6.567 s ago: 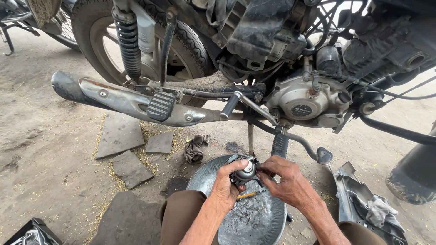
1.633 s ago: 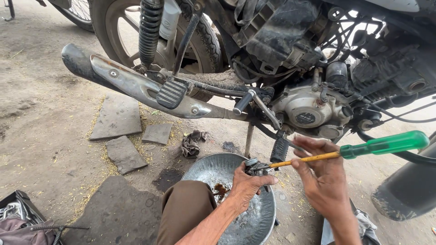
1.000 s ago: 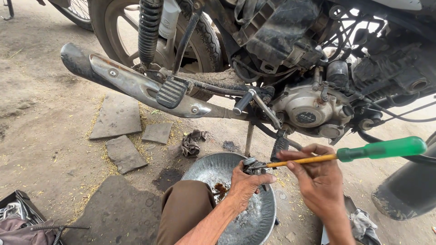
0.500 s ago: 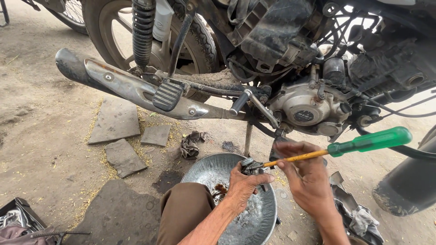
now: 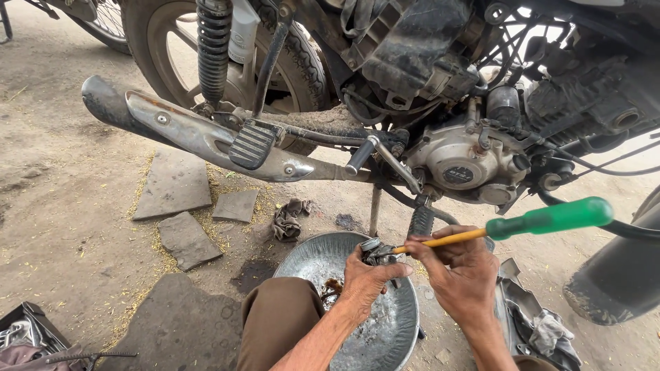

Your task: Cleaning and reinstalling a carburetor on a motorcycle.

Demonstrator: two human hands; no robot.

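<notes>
Dirt floor beneath a motorcycle (image 5: 440, 137): left hand (image 5: 364, 278) grips a small metal part (image 5: 377, 251) over the steel basin (image 5: 385, 330) while right hand (image 5: 457, 271) drives a green-handled screwdriver (image 5: 522, 225) into it, apparently mid-loosening; steady pressure needed.

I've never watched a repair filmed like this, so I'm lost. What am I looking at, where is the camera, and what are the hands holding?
The camera sits on the person's head and looks down at their own two hands. They crouch beside a motorcycle on dirt ground. The left hand grips a small metal part over a round metal pan. The right hand holds a screwdriver with a green handle, its tip at the part. Flat stones and a dirty rag lie nearby.
</notes>
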